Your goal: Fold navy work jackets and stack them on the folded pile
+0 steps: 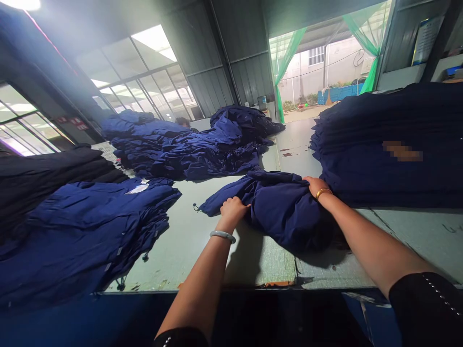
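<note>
A bunched navy blue garment lies across the middle of the table, with a cord and toggle at its left tip. My left hand is closed on the cloth near that narrow end, a pale bangle on the wrist. On the upper right side of the same garment, my right hand grips the edge, a gold bracelet on its wrist. The garment's lower part bulges toward me and casts a shadow on the table. Some fingertips of both hands are hidden in the fabric.
The pale green table has a worn front edge. Flat blue garments with cords lie at the left, a dark stack behind them. A heaped blue pile is farther back. A tall navy stack stands close to my right hand.
</note>
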`<state>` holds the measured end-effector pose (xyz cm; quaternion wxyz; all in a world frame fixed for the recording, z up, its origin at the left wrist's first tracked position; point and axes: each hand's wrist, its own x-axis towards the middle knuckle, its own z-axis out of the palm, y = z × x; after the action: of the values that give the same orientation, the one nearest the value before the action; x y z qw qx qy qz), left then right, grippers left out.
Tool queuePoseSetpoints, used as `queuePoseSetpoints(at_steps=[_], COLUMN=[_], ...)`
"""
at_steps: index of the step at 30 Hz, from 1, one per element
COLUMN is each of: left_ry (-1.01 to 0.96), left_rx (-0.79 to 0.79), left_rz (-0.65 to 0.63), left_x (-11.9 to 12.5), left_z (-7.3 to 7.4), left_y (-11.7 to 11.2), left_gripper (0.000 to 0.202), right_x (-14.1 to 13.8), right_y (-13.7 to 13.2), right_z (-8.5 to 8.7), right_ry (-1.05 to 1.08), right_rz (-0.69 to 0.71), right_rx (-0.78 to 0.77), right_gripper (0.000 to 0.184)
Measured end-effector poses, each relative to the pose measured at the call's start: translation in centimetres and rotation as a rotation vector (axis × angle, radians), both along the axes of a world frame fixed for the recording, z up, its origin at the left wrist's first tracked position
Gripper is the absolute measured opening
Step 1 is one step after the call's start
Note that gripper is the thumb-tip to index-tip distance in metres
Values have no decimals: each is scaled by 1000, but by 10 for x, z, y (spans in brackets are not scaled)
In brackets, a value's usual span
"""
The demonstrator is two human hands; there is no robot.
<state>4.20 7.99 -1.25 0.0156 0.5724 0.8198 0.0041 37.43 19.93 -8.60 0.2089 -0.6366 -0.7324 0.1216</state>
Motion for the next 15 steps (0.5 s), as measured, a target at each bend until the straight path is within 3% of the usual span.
queuePoseSetpoints(at_steps=[3,7,12,15], left_ry=[-28,-59,-158,-269], left_rx=[27,49,13,81], left_rz=[-3,40,47,82], left_x=[-1,-16,-31,-31], left_z=[-3,-4,-4,-7], left_y=[1,-1,0,1], left_gripper=[64,75,51,46], right_x=[0,0,0,1], right_y=[-2,-4,-5,-5], right_z=[1,2,2,2], right_ry=[1,15,34,35], right_rz=[15,31,30,25], right_rx=[3,11,14,9], right_gripper=[65,68,69,67])
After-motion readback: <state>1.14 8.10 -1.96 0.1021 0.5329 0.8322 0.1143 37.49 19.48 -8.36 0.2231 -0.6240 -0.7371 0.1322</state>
